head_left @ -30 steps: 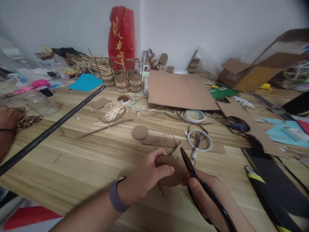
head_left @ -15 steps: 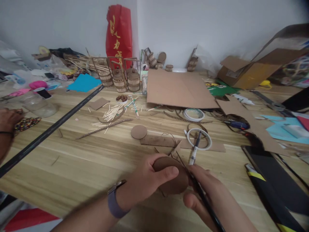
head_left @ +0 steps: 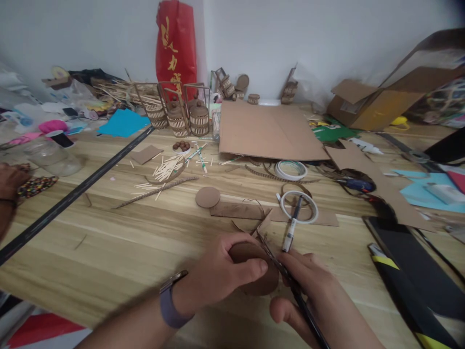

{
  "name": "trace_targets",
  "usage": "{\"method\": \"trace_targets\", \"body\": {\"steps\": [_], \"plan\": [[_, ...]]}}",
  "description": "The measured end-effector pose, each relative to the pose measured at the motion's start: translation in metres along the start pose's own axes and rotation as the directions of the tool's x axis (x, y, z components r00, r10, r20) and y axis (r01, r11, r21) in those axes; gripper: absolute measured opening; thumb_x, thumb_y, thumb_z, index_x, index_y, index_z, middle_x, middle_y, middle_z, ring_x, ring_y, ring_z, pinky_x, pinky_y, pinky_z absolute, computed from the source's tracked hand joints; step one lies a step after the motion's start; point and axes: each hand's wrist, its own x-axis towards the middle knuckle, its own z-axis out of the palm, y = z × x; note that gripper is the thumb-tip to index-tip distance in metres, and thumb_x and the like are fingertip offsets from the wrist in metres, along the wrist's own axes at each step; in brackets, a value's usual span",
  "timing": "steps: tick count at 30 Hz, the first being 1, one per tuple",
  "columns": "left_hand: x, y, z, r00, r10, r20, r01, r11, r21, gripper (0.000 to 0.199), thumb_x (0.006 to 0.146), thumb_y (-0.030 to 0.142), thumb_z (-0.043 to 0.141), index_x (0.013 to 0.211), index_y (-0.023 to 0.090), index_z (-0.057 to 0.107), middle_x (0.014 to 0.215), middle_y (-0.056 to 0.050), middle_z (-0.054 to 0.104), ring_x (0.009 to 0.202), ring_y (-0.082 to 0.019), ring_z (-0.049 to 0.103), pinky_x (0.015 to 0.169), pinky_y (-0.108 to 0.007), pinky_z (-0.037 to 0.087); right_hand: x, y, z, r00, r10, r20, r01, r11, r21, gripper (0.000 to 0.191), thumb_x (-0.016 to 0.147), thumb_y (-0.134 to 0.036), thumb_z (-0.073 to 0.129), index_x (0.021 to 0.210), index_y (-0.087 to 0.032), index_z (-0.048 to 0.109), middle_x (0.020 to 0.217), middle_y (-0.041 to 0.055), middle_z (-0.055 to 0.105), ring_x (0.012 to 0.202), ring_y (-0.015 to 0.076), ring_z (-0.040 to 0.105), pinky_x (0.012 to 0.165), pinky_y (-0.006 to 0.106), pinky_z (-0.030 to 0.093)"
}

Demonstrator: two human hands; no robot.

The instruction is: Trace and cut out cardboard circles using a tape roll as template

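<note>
My left hand, a watch on its wrist, grips a round brown cardboard disc, thumb flat across its face. In my right hand is a long, slim black tool with a thin dark pointed end; I cannot make out its exact kind. That end lies along the disc's upper right edge. The right thumb stands apart from the disc. Thin cardboard offcuts stick out just beyond the disc. Past my right fingers lies a pen, partly across a roll of white tape.
Another cardboard disc lies near a cardboard strip. Loose matchsticks, small woven buckets and a large cardboard sheet are farther back. Another person's hand is at far left. A glue gun lies right.
The black tool's thin end has shifted slightly left along the disc, and my right hand has moved a little left with it. My left hand still grips the disc.
</note>
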Motion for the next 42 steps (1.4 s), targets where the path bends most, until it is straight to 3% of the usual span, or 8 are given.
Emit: {"method": "trace_targets", "body": {"steps": [9, 16, 21, 28, 33, 42], "plan": [[0.000, -0.003, 0.003, 0.999, 0.006, -0.038, -0.006, 1.000, 0.022, 0.027, 0.077, 0.044, 0.079, 0.083, 0.018, 0.073, 0.076, 0.000, 0.066, 0.073, -0.016, 0.057, 0.065, -0.024, 0.046, -0.001, -0.009, -0.001, 0.996, 0.086, 0.003, -0.086, 0.996, -0.031, 0.058, 0.089, -0.081, 0.051, 0.088, -0.024, 0.060, 0.067, -0.0007, 0.061, 0.055, 0.0186, 0.058, 0.055, 0.029, 0.038], [0.001, -0.002, 0.003, 1.000, -0.001, 0.004, 0.001, 0.998, -0.065, 0.028, 0.076, 0.043, 0.080, 0.082, 0.017, 0.072, 0.072, 0.001, 0.063, 0.068, -0.014, 0.054, 0.062, -0.023, 0.044, -0.002, -0.005, 0.001, 1.000, 0.016, -0.002, -0.016, 0.999, -0.045, 0.052, 0.093, -0.074, 0.055, 0.081, -0.024, 0.056, 0.063, -0.0019, 0.060, 0.053, 0.0176, 0.055, 0.053, 0.028, 0.036], [0.001, -0.002, 0.004, 1.000, 0.025, 0.015, -0.024, 0.997, -0.079, 0.023, 0.077, 0.038, 0.079, 0.080, 0.017, 0.071, 0.071, 0.002, 0.061, 0.067, -0.013, 0.052, 0.062, -0.022, 0.043, -0.003, -0.002, 0.003, 0.999, -0.041, 0.003, 0.041, 0.999, -0.032, 0.044, 0.097, -0.067, 0.057, 0.086, -0.024, 0.055, 0.064, -0.0032, 0.061, 0.053, 0.0175, 0.057, 0.054, 0.028, 0.037], [0.000, -0.002, 0.002, 1.000, 0.011, 0.027, -0.010, 0.999, -0.038, 0.026, 0.076, 0.040, 0.078, 0.074, 0.017, 0.064, 0.065, 0.004, 0.052, 0.062, -0.011, 0.043, 0.058, -0.023, 0.035, -0.002, -0.005, 0.000, 1.000, -0.026, 0.017, 0.026, 0.999, -0.032, 0.048, 0.091, -0.073, 0.060, 0.086, -0.025, 0.055, 0.067, -0.0020, 0.063, 0.054, 0.0189, 0.057, 0.054, 0.029, 0.035], [0.002, -0.002, 0.002, 0.999, -0.008, 0.032, 0.009, 0.999, -0.033, 0.027, 0.074, 0.039, 0.077, 0.073, 0.017, 0.062, 0.064, 0.004, 0.050, 0.061, -0.010, 0.039, 0.055, -0.023, 0.031, -0.002, -0.013, 0.003, 0.997, 0.077, 0.000, -0.077, 0.996, -0.038, 0.058, 0.090, -0.081, 0.049, 0.081, -0.024, 0.056, 0.068, 0.0004, 0.063, 0.059, 0.0202, 0.058, 0.058, 0.030, 0.035], [0.001, -0.005, 0.002, 0.998, 0.004, 0.058, -0.002, 0.999, -0.037, 0.025, 0.075, 0.037, 0.075, 0.071, 0.019, 0.058, 0.059, 0.008, 0.043, 0.057, -0.009, 0.033, 0.055, -0.022, 0.031, -0.003, -0.015, 0.006, 0.997, 0.060, -0.038, -0.061, 0.998, -0.033, 0.068, 0.096, -0.081, 0.024, 0.075, -0.023, 0.055, 0.060, -0.0001, 0.059, 0.055, 0.0186, 0.054, 0.058, 0.031, 0.035]]}}
